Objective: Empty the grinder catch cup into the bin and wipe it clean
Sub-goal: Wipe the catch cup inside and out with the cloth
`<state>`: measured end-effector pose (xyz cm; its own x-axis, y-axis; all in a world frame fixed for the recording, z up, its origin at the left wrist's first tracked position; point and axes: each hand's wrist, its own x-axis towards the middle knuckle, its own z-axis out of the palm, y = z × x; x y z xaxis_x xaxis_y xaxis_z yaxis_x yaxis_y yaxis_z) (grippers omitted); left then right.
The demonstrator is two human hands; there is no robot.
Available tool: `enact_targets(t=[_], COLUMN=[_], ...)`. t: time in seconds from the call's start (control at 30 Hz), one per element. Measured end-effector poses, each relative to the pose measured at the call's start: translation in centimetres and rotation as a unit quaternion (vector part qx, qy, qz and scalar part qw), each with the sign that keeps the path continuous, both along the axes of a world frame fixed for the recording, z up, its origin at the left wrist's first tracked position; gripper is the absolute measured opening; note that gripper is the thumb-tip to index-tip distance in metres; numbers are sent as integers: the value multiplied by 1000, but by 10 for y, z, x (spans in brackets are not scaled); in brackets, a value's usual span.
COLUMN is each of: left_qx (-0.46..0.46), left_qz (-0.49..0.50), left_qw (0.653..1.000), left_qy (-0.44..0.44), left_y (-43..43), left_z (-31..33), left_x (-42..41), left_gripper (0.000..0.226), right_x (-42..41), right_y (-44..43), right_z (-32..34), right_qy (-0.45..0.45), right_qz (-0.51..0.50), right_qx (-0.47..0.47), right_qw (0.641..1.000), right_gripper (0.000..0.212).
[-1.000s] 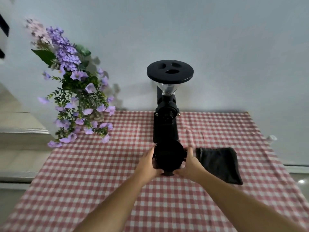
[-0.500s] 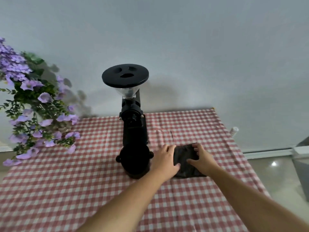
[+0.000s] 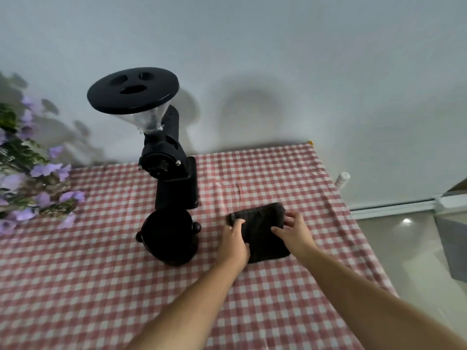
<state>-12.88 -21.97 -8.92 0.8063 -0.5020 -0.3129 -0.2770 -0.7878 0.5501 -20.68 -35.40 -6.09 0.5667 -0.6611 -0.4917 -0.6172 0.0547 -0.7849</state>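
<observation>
The black catch cup (image 3: 168, 236) stands on the checked tablecloth in front of the black grinder (image 3: 174, 173), its mouth facing up and nothing touching it. To its right lies a folded black cloth (image 3: 261, 232). My left hand (image 3: 233, 239) rests on the cloth's left edge with its fingers curled over the near left corner. My right hand (image 3: 294, 232) spans the cloth's right side, thumb on top and fingers over the far right edge. The cloth lies flat on the table.
Purple artificial flowers (image 3: 32, 178) crowd the left side of the table (image 3: 101, 286). The table's right edge drops to a pale floor, where a grey container (image 3: 454, 246) shows at the frame's right border. A wall rises directly behind the grinder.
Both hands left the catch cup, which now stands alone before the grinder, and moved right onto the black cloth. My view has swung right and closer.
</observation>
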Motion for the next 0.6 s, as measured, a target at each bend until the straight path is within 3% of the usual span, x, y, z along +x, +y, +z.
enact_targets(t=[0.1, 0.23, 0.37, 0.6], left_qx=[-36, -91, -135, -190], left_qz=[12, 19, 1, -33], left_qw=[999, 996, 991, 977], left_qy=[18, 12, -19, -90], left_y=[-3, 2, 8, 43], left_z=[2, 14, 41, 104], left_x=[-2, -3, 2, 28], left_gripper=[56, 53, 52, 56], right_x=[10, 10, 15, 44], right_y=[-2, -4, -7, 13], right_z=[1, 6, 32, 108], right_qy=[47, 76, -1, -132], right_qz=[-28, 1, -29, -26], right_qx=[40, 60, 56, -85], right_qw=[998, 995, 998, 987], right_gripper=[65, 47, 38, 31])
